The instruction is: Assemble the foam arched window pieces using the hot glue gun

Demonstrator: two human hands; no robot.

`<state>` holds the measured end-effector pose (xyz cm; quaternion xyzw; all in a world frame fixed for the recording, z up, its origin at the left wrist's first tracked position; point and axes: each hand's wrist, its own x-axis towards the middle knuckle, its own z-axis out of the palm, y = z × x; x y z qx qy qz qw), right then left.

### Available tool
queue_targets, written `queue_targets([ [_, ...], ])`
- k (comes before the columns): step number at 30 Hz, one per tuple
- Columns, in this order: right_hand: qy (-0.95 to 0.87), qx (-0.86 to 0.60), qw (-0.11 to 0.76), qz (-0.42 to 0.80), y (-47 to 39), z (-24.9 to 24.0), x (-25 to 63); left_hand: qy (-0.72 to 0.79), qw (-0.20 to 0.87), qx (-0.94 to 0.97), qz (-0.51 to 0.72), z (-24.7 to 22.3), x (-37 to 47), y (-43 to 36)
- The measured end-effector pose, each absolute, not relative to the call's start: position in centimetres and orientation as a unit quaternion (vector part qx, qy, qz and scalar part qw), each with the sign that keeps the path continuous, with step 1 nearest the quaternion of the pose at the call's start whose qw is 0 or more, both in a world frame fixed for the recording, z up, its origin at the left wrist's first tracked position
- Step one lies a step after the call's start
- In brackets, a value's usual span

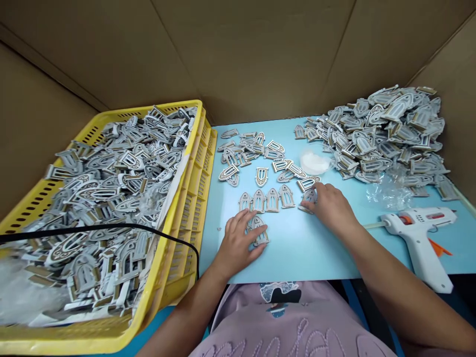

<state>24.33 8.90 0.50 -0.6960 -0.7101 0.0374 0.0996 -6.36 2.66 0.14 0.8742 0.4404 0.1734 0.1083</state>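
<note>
My left hand [240, 241] rests on the blue tabletop with its fingers apart, touching a small grey arched window-shaped piece [261, 235] and partly covering another beside it. Pinched between the thumb and fingers of my right hand [330, 207] is a similar arched window piece [310, 198], its lower edge close to the table. Between and above the hands stands a row of several arched pieces [272, 200], laid side by side with points away from me. Farther back lie loose pieces, some showing a white face with brown scrollwork [262, 175].
A yellow plastic crate [203, 148] heaped with such pieces stands at left, a black cable [148, 227] crossing it. At right are a big pile of pieces [394, 129], crumpled clear plastic [390, 191] and a white glue gun [418, 233]. Cardboard walls [260, 59] enclose the back.
</note>
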Motion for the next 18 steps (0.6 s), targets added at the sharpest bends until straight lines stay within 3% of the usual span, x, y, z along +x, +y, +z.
queue_targets([
  [8, -0.737, -0.666, 0.043, 0.109, 4.5, 2.1, 23.8, 0.455, 0.098, 0.871, 0.156, 0.3, -6.4, 2.3],
  [18, -0.785, -0.600, 0.103, 0.114, 2.7, 0.9, 16.2, 0.451, 0.095, 0.873, 0.161, 0.3, -6.5, 2.3],
])
